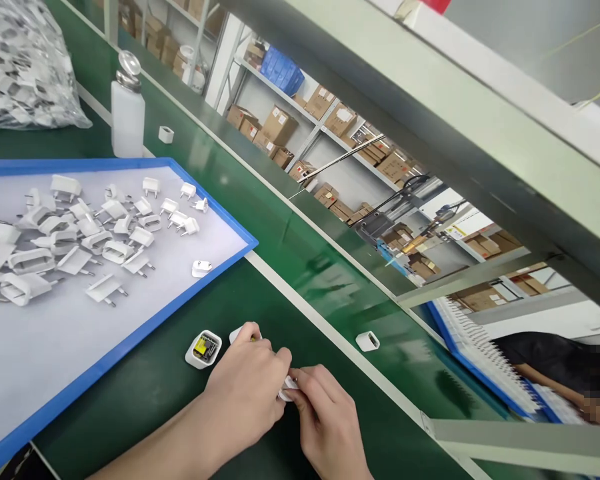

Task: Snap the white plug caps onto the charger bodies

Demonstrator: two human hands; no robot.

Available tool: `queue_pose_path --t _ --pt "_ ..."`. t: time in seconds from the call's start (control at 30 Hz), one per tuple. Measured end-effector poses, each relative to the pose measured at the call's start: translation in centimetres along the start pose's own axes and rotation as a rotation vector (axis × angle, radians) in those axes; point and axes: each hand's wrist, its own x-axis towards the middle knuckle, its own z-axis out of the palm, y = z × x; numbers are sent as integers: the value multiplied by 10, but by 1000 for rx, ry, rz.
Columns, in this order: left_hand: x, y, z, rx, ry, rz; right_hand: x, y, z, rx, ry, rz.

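My left hand [253, 387] is closed, its fingers curled round a small white plug piece [289, 385] that shows between my two hands. The thumb and fingers of my right hand [327, 417] pinch the same piece from the right. Much of it is hidden by my fingers. Just beyond my left knuckles a second white housing [235, 334] is partly covered. Left of that hand, an open white charger housing [203, 349] with a yellow component and circuit parts inside sits on the green bench.
A blue-edged tray [215, 275] at left holds many white two-pin plugs [105, 290]. Behind stand a pump bottle [128, 117] and a clear bag of plug parts [25, 73]. A white housing [368, 341] lies on the green belt [320, 273]. A person [550, 367] is at far right.
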Motion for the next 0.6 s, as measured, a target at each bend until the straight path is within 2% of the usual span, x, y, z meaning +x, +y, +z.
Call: queue_pose_path --t 0.1,0.23,0.4,0.5,0.6 --pt "0 2 -9 -6 -46 -33 -2 -2 4 -77 39 -7" --pt "-5 2 -12 -72 -21 -32 -5 0 7 -194 27 -53" --pt "-14 5 -14 -57 -14 5 -9 -2 11 -248 30 -19" --pt "-19 9 -14 19 -18 71 -14 -7 11 -275 29 52" --pt "-24 9 -8 45 -9 111 -32 -5 -1 -315 15 215"
